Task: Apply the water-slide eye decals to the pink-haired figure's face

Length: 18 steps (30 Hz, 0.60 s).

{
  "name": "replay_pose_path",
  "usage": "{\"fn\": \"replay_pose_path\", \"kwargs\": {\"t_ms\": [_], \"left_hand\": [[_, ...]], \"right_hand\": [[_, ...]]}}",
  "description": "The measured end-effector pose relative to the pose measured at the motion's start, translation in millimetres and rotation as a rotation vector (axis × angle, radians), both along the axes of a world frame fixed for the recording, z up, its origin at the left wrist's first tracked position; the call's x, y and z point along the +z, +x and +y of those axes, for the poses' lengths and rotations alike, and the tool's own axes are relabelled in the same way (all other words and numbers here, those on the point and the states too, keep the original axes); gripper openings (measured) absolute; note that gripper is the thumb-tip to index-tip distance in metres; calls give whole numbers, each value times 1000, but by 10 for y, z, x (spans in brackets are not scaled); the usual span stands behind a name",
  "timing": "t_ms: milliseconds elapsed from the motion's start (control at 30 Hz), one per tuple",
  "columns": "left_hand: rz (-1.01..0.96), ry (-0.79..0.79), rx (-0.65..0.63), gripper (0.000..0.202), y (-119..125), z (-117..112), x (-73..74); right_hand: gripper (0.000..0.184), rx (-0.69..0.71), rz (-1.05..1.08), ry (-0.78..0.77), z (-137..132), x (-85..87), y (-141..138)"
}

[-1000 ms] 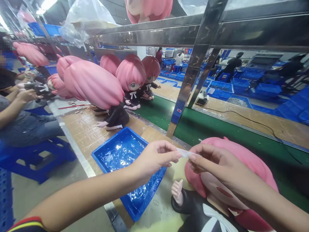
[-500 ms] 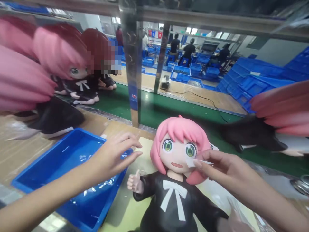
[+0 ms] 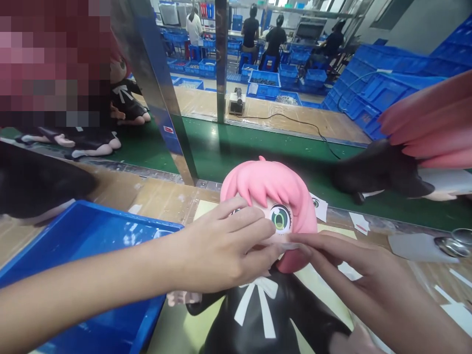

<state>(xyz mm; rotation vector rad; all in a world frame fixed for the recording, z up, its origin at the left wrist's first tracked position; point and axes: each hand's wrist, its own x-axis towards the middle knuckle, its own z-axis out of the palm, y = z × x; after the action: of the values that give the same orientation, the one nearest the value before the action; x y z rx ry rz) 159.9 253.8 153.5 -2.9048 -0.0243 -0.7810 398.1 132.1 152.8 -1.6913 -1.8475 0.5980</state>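
1. Since it sits at the left, the blue tray [image 3: 110,226] seems placed for easy reach.
2. The left hand [image 3: 232,250] covers part of the face-up figure [image 3: 258,307]; I cannot tell its grip.
3. The right hand [image 3: 354,270] pinches a white slip [image 3: 290,247] near the cheek, apparently for fine control.

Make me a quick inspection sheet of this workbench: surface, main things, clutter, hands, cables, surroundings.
Surface: flat brown bench bearing a pale yellow sheet.
Main things: large pink-haired figure in black, on the sheet; small thin whitish strip by its cheek.
Clutter: white paper scraps and shiny round metal dish at right; blue rectangular plastic tray at left.
Hands: bare right hand pinches the strip; bare left hand reaches it too, grip unclear, partly hiding the figure's face.
Cables: thin black cable beyond the long green strip; none seen near the hands.
Surroundings: people and blue plastic crates behind.
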Motion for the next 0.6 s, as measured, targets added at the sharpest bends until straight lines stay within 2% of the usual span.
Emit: {"fn": "replay_pose_path", "kwargs": {"t_ms": [167,367,600], "left_hand": [[-4,29,0,25,56,20,-98],[28,67,8,29,43,-6,-109],[19,23,15,24,22,-19,-108]], "right_hand": [[19,34,-36,69,12,-34,-16],[18,2,-95,246,33,-12,-64],[12,-118,-8,187,22,-32,-103]]}}
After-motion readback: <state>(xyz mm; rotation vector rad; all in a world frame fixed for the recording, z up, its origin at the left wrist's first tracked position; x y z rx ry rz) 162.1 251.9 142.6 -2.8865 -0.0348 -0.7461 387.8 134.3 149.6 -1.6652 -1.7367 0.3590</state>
